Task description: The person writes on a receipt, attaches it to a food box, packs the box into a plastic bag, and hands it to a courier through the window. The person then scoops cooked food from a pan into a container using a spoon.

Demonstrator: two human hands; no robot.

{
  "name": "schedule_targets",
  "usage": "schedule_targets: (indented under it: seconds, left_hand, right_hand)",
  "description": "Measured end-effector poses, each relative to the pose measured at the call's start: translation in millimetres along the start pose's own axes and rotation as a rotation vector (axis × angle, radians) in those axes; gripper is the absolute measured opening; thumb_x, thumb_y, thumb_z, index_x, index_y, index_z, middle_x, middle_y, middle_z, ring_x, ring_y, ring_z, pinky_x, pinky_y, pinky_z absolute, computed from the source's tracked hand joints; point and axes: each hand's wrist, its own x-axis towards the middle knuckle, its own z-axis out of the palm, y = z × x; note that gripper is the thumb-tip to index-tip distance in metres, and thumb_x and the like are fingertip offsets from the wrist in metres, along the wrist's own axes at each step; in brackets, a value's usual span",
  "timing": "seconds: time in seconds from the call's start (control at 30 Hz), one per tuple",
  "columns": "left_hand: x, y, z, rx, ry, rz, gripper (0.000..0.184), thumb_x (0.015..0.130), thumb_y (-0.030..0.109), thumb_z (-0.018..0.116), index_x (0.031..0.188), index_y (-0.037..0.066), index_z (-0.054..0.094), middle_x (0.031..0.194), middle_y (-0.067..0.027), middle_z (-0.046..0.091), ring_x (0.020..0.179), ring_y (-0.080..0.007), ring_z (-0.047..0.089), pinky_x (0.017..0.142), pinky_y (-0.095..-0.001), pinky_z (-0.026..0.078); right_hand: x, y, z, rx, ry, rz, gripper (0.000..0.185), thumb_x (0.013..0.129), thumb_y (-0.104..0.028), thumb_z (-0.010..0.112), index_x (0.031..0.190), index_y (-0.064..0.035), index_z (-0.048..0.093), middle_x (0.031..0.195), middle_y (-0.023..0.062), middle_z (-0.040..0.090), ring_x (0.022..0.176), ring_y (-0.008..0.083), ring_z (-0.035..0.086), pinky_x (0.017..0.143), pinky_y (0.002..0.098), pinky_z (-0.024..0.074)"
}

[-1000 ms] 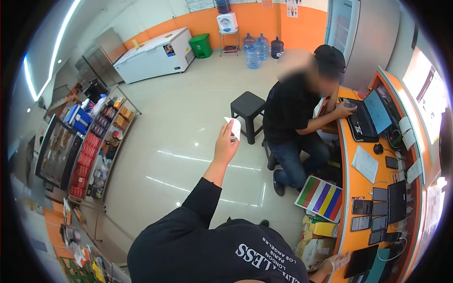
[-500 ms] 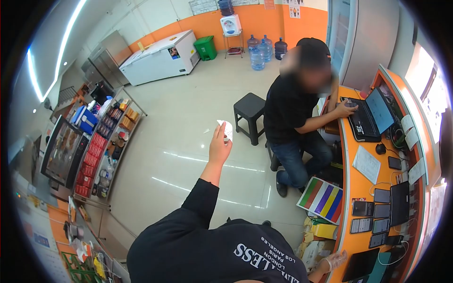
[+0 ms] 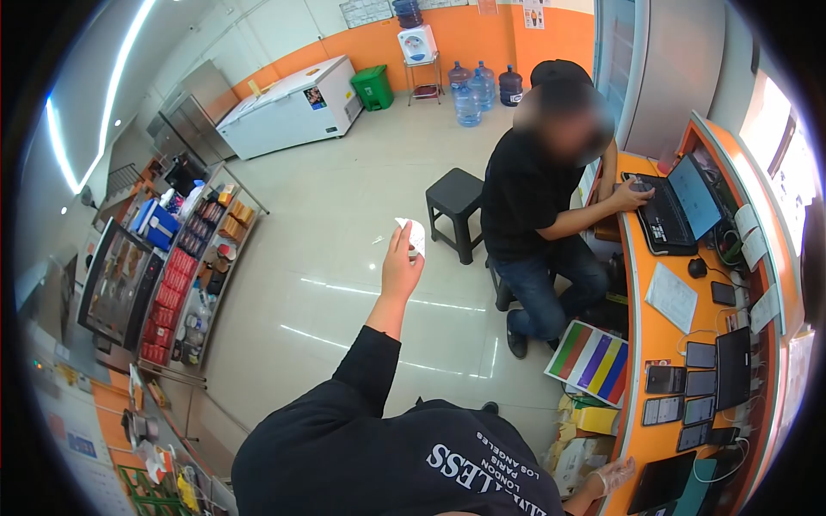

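My left hand [image 3: 399,262] is raised in front of me over the tiled floor. Its fingers pinch a small white paper slip [image 3: 416,236], which looks like a receipt. Low on the right, my right hand [image 3: 613,476] wears a clear plastic glove and rests at the edge of the orange counter [image 3: 641,460]. The fingers of that hand are stretched out, with nothing visible in them. Close to it on the counter lies a dark flat device [image 3: 661,483], and beyond that several phones [image 3: 662,411] lie in rows beside a black tablet [image 3: 734,368].
A person [image 3: 538,185] in black sits at the counter with a hand on a laptop [image 3: 675,206]. A dark stool [image 3: 455,202] stands nearby. Stocked shelves [image 3: 202,258] line the left. At the back are a chest freezer [image 3: 292,107], a green bin [image 3: 372,88] and water bottles [image 3: 468,105].
The view has shifted very slightly. My left hand keeps the paper slip in the same raised position, and my right hand stays at the counter edge.
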Motion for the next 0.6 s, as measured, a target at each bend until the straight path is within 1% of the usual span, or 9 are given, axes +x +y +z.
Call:
schedule_targets:
  seconds: [0.13, 0.27, 0.37, 0.57, 0.6]
  left_hand:
    - [0.9, 1.4, 0.1, 0.010, -0.002, -0.002, 0.074, 0.082, -0.003, 0.068, 0.150, 0.011, 0.041, 0.147, -0.0135, 0.045, 0.099, -0.0244, 0.064, 0.078, -0.0327, 0.062]
    - [1.2, 1.4, -0.2, 0.016, 0.003, -0.001, 0.075, 0.082, -0.003, 0.068, 0.150, 0.011, 0.040, 0.146, -0.0132, 0.045, 0.098, -0.0241, 0.064, 0.077, -0.0325, 0.062]
    - [1.4, -1.2, 1.7, 0.016, 0.006, 0.000, 0.075, 0.082, -0.002, 0.068, 0.151, 0.011, 0.040, 0.146, -0.0130, 0.045, 0.098, -0.0241, 0.064, 0.077, -0.0325, 0.062]
    - [3.1, -0.7, 4.1, 0.016, 0.003, 0.000, 0.075, 0.082, -0.003, 0.068, 0.151, 0.011, 0.040, 0.146, -0.0130, 0.045, 0.098, -0.0235, 0.064, 0.077, -0.0322, 0.062]
    - [3.4, 0.4, 4.6, 0.015, 0.003, 0.000, 0.075, 0.082, -0.003, 0.068, 0.151, 0.011, 0.040, 0.146, -0.0130, 0.045, 0.098, -0.0235, 0.064, 0.077, -0.0322, 0.062]
  right_hand:
    - [0.9, -3.3, -0.7, 0.041, -0.012, 0.033, 0.029, 0.104, -0.017, 0.045, 0.127, -0.0014, 0.056, 0.122, 0.0181, 0.059, 0.111, 0.0367, 0.060, 0.091, 0.0430, 0.0497]
    - [1.2, -2.3, 0.3, 0.041, -0.012, 0.020, 0.029, 0.104, -0.017, 0.045, 0.127, -0.0016, 0.056, 0.122, 0.0185, 0.059, 0.111, 0.0367, 0.060, 0.090, 0.0427, 0.0501]
    - [2.7, -12.4, -4.9, 0.045, -0.039, 0.075, 0.029, 0.104, -0.016, 0.046, 0.127, -0.0014, 0.056, 0.122, 0.0190, 0.059, 0.111, 0.0366, 0.059, 0.091, 0.0427, 0.0498]
    - [3.9, -3.7, -1.8, -0.007, -0.031, 0.004, 0.029, 0.103, -0.014, 0.047, 0.128, -0.0005, 0.056, 0.122, 0.0189, 0.058, 0.111, 0.0361, 0.060, 0.091, 0.0426, 0.0503]
    - [3.9, -2.1, -0.3, -0.002, 0.010, -0.034, 0.029, 0.103, -0.014, 0.047, 0.126, 0.0005, 0.057, 0.120, 0.0190, 0.060, 0.111, 0.0363, 0.060, 0.092, 0.0425, 0.0503]
